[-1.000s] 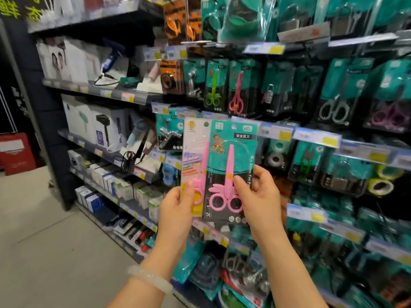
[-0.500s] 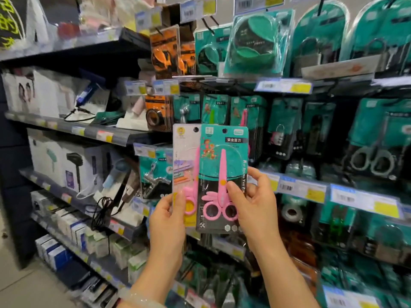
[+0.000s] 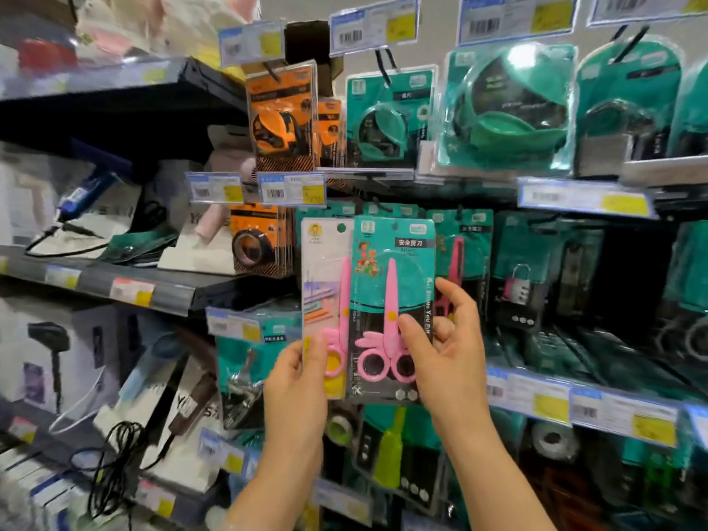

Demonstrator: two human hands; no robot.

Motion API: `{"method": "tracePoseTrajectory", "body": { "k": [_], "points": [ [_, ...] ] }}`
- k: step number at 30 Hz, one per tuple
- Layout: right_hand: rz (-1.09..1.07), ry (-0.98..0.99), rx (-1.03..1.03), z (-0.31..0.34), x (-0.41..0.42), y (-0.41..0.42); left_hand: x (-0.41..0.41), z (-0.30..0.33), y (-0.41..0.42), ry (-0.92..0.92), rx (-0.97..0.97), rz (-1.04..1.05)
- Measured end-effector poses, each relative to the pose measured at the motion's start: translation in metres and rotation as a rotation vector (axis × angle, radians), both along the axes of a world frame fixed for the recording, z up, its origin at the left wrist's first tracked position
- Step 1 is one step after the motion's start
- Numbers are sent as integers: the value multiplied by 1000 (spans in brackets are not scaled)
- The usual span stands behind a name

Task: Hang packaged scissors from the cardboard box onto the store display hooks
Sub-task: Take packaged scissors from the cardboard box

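Two scissor packs (image 3: pixel 392 308), two hands (image 3: pixel 295 381)

this was a shop aisle: barcoded price tags (image 3: pixel 292 188) lined the shelves (image 3: pixel 126 289), carded goods hung in rows on hooks (image 3: pixel 385 63), and boxed hair dryers (image 3: pixel 53 354) sat at the left.

Bright, even store light from above puts glare on the plastic packs (image 3: pixel 505 105), the shelves (image 3: pixel 126 289) at left smear with motion blur, the wide lens bends the edges, and lower corners dim.
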State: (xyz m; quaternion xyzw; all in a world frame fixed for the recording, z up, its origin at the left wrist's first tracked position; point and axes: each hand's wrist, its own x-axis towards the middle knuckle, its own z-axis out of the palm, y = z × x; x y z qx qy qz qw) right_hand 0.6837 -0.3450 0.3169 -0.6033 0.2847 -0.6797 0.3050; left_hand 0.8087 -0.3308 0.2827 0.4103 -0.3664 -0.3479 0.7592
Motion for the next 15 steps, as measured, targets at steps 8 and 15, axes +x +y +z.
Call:
{"method": "tracePoseTrajectory", "body": {
  "k": [8, 15],
  "points": [
    [-194, 24, -55, 19, 37, -37, 44, 22, -44, -58, -38, -86],
    [-364, 67, -64, 27, 41, -49, 65, 19, -58, -116, -37, -95]
  ]
}}
